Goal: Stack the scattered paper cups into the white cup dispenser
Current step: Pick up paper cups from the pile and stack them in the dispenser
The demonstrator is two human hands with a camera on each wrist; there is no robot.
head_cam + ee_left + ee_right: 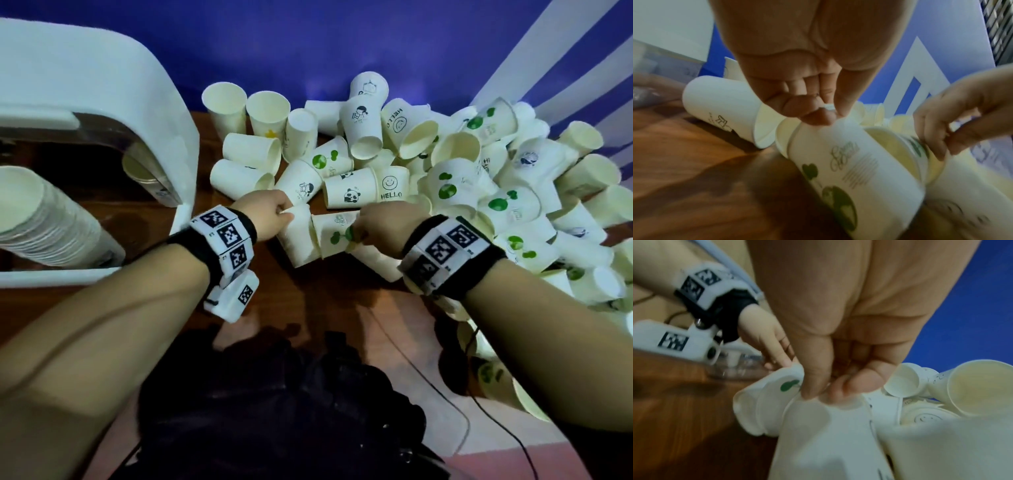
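Observation:
Many white paper cups (445, 164) lie scattered on the brown table, several with green sprout, panda or "HELLO" prints. My left hand (284, 212) pinches the end of a lying paper cup (296, 240), which shows a green globe print (840, 203) in the left wrist view. Touching that cup lies a green-sprout cup (337, 233), and my right hand (356, 236) pinches its rim between thumb and forefinger (812, 391). The white cup dispenser (154, 113) stands at the far left. A long nested stack of cups (51, 226) lies beside it.
The cup pile (548, 212) covers the table's right half and reaches the near right edge. A blue wall with white stripes (565, 68) closes the back. Bare wood (308, 308) shows between my forearms, and a thin black cable (428, 380) runs across it.

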